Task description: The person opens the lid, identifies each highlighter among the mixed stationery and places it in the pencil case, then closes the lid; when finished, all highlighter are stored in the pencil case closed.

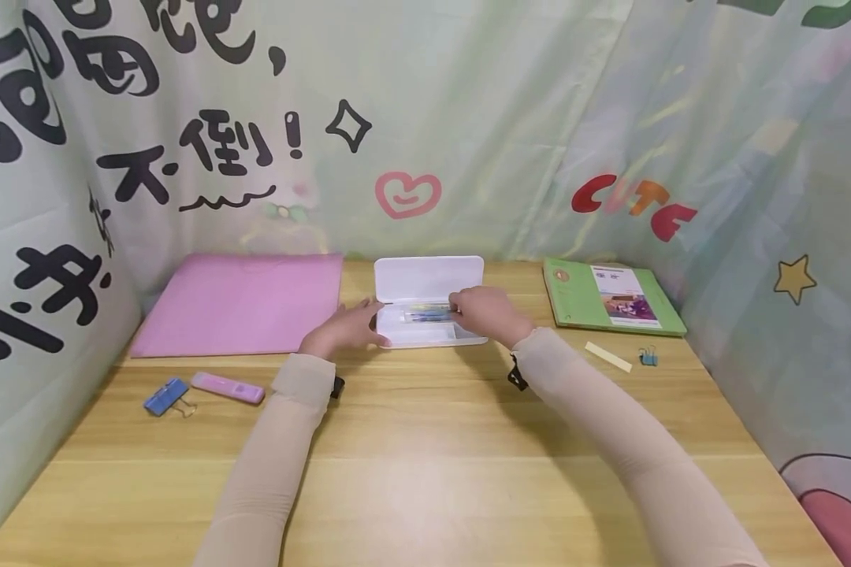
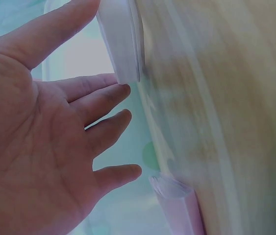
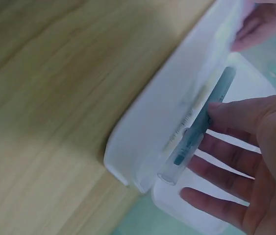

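Head view, your left hand at the left end of the open white case on the worktop, your right hand over it, left wrist view, fingers spread, touching the case, right wrist view, pinching a teal pen

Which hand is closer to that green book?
Right. The right hand is left of the green book; the left hand is farther left, at the left end of the white case.
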The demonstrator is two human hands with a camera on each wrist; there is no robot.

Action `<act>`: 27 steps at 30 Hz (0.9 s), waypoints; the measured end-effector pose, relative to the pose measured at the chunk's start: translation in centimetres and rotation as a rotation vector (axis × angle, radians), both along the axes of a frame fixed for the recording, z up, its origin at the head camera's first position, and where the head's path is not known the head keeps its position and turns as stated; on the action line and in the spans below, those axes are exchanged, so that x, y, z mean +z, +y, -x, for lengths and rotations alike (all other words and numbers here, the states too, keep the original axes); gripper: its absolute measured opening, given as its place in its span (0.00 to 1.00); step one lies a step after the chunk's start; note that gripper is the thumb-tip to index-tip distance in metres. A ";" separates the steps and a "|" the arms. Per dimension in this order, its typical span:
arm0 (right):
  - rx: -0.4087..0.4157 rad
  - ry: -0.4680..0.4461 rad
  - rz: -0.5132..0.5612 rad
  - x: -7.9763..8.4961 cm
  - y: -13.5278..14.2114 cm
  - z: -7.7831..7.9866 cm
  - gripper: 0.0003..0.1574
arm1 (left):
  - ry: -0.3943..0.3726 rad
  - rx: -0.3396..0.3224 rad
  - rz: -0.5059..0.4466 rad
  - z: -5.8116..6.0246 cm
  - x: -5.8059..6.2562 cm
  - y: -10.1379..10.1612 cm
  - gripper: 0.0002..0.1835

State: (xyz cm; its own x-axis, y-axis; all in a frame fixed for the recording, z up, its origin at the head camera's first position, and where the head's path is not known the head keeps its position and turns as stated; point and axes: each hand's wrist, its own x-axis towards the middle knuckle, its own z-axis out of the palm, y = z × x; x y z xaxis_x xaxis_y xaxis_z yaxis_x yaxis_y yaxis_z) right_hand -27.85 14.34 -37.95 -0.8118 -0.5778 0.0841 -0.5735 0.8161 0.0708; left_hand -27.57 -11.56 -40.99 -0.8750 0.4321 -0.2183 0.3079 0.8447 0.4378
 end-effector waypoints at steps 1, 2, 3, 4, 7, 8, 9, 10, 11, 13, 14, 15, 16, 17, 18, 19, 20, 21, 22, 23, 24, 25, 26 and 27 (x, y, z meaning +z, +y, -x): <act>0.022 0.018 -0.002 -0.2 -0.4 0.2 0.05 | 0.002 -0.001 0.001 0.0 -0.1 0.0 0.46; 0.040 0.032 -0.005 -0.4 -0.7 0.3 0.05 | 0.005 -0.001 0.006 -0.1 -0.1 0.1 0.46; 0.049 0.041 -0.013 -0.6 -1.0 0.5 0.05 | 0.005 -0.003 0.007 -0.1 -0.1 0.1 0.46; 0.054 0.047 -0.025 -0.8 -1.2 0.6 0.05 | 0.004 -0.006 0.008 -0.2 -0.1 0.1 0.46; 0.052 0.051 -0.045 -1.3 -1.6 0.7 0.06 | 0.002 -0.008 0.002 -0.4 0.0 0.3 0.46; 0.048 0.050 -0.050 -1.4 -1.6 0.7 0.06 | 0.001 -0.007 -0.001 -0.4 0.0 0.3 0.46; 0.044 0.051 -0.056 -1.6 -1.7 0.6 0.06 | 0.000 -0.006 -0.005 -0.4 0.0 0.4 0.46; 0.042 0.051 -0.055 -1.6 -1.7 0.6 0.06 | 0.001 -0.005 -0.006 -0.4 0.0 0.4 0.46; 0.039 0.050 -0.050 -1.7 -1.7 0.6 0.06 | 0.002 -0.001 -0.005 -0.4 0.0 0.4 0.46; 0.040 0.054 -0.040 -1.7 -1.8 0.5 0.05 | 0.006 0.004 0.003 -0.3 0.0 0.3 0.45; 0.043 0.056 -0.036 -1.7 -1.8 0.4 0.05 | 0.008 0.006 0.007 -0.2 0.0 0.3 0.45; 0.047 0.057 -0.029 -1.7 -1.8 0.4 0.05 | 0.009 0.007 0.011 -0.2 -0.1 0.2 0.45; 0.051 0.060 -0.023 -1.7 -1.8 0.3 0.06 | 0.009 0.009 0.013 -0.2 -0.1 0.2 0.45; 0.055 0.061 -0.020 -1.7 -1.8 0.3 0.06 | 0.009 0.010 0.014 -0.1 -0.1 0.1 0.45; 0.059 0.063 -0.020 -1.7 -1.7 0.2 0.07 | 0.009 0.010 0.016 -0.1 -0.1 0.1 0.45; 0.061 0.065 -0.020 -1.7 -1.7 0.2 0.08 | 0.009 0.008 0.017 -0.1 -0.2 0.1 0.45; 0.063 0.065 -0.019 -1.7 -1.6 0.1 0.08 | 0.010 0.007 0.019 -0.1 -0.2 0.1 0.46; 0.066 0.066 -0.016 -1.8 -1.5 0.0 0.09 | 0.010 0.009 0.023 -0.1 -0.2 0.0 0.46; 0.070 0.069 -0.016 -1.8 -1.3 -0.1 0.10 | 0.009 0.010 0.025 0.0 -0.2 0.0 0.46; 0.071 0.067 -0.008 -1.7 -1.2 -0.2 0.10 | 0.010 0.008 0.025 0.0 -0.2 0.0 0.46; 0.073 0.069 -0.001 -1.7 -1.0 -0.3 0.11 | 0.009 0.008 0.026 0.0 -0.2 0.0 0.46; 0.076 0.072 0.009 -1.6 -0.8 -0.4 0.12 | 0.009 0.006 0.024 0.0 -0.2 0.0 0.46; 0.076 0.074 0.018 -1.5 -0.6 -0.6 0.13 | 0.006 0.008 0.020 0.0 -0.2 0.0 0.46; 0.075 0.080 0.019 -1.5 -0.3 -0.7 0.14 | 0.004 0.008 0.017 0.0 -0.1 0.0 0.46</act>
